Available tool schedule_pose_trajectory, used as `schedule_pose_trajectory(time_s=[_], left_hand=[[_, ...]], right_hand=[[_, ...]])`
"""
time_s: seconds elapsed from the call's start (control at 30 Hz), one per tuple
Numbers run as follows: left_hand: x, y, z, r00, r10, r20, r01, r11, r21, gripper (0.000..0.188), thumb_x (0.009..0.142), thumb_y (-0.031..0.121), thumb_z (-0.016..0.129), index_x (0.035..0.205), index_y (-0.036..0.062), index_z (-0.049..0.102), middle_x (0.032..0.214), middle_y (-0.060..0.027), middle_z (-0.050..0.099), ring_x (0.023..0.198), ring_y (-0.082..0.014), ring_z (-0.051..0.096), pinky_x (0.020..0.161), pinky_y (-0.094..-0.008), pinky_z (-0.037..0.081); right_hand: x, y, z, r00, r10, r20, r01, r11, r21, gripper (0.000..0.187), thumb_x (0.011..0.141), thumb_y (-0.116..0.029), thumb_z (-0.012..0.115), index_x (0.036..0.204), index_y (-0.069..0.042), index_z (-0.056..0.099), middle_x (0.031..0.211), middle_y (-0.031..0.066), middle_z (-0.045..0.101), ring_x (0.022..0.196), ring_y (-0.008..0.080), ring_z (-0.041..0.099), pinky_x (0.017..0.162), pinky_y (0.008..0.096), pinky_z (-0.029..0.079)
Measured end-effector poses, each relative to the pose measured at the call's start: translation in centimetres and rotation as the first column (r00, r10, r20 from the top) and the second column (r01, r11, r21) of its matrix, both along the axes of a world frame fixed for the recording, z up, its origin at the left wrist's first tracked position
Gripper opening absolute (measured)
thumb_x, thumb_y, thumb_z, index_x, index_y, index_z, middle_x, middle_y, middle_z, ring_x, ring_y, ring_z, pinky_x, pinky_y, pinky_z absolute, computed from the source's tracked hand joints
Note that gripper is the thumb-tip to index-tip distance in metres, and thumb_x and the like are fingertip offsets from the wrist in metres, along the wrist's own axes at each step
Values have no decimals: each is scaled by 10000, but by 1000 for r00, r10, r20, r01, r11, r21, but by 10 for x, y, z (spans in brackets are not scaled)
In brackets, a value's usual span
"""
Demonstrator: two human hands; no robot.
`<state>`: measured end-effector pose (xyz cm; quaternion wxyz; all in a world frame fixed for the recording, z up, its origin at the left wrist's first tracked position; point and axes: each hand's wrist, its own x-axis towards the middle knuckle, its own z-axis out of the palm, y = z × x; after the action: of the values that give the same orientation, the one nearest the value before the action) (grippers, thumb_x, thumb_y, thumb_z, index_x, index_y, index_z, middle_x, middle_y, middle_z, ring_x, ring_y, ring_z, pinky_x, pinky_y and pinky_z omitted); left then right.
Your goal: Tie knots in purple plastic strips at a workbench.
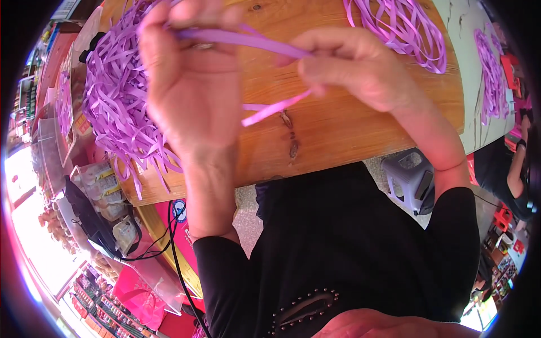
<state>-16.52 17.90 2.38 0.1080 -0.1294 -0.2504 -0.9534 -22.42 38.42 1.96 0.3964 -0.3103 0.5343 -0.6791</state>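
The right hand point(360, 70) is pinching the ribbon point(253, 41); I cannot tell the curling left hand's point(194, 90) grip. Keeping tension, avoiding the ten-o'clock pile point(115, 93), should be preventing tangles.

Violet-purple colours the taut ribbon point(248, 39), while the tangled ribbon heap point(115, 90) runs from pale lilac to deeper mauve and the looped bundle point(403, 31) shows a pinker orchid purple. The wooden table point(349, 127) is honey-orange with brown grain streaks and dark brown knots point(293, 148), whereas the other tabletop point(459, 31) is white with thin dark veins and the far bundle point(491, 79) there is purple as well. Solid black fills the wearer's top point(360, 253), trimmed with pale studs point(283, 310), the stool point(399, 176) is greyish lavender, and the floor point(248, 211) is speckled grey
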Motion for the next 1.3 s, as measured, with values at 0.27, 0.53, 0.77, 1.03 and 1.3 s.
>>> schedule_pose_trajectory(time_s=[0.27,0.53,0.77,1.03,1.3], left_hand=[[34,-81,-31,837,531,134,-396,757,-520,246,969,185,507,1100,-15,563,1061,-159,635,1065,-289,578,889,-411,495],[41,-73,-30,107,814,-571,-198,-545,-815,538,811,110,741,1229,-35,434,1084,-126,529,952,-215,550,758,-307,504],[-2,72,-33,891,341,-301,-364,140,-921,333,863,-6,595,1186,-28,513,1102,-150,567,963,-209,576,812,-302,479],[-24,86,-42,933,238,271,160,400,-903,121,864,69,644,954,-13,640,800,-50,618,806,-133,593,722,-258,465],[-39,63,-39,532,158,-832,-572,-657,-491,152,886,137,644,943,-1,673,825,-31,617,731,-78,527,656,-206,420]], right_hand=[[-44,67,-15,810,-454,-372,550,807,214,210,873,2,583,1075,20,639,920,56,640,828,119,590,774,226,457],[-40,61,-21,782,-263,-565,355,933,56,214,930,-89,555,1111,-30,652,951,44,661,882,111,632,797,247,480],[-16,47,-12,460,-208,-863,414,910,1,264,877,22,575,1133,-20,626,921,79,667,839,167,646,743,261,508],[-32,78,-20,212,-177,-961,582,813,-21,216,842,10,646,1055,-24,659,894,49,685,774,146,646,747,230,518],[-43,68,-20,40,-425,-904,315,864,-392,195,771,15,669,962,-22,673,890,119,637,785,268,629,651,316,506]])
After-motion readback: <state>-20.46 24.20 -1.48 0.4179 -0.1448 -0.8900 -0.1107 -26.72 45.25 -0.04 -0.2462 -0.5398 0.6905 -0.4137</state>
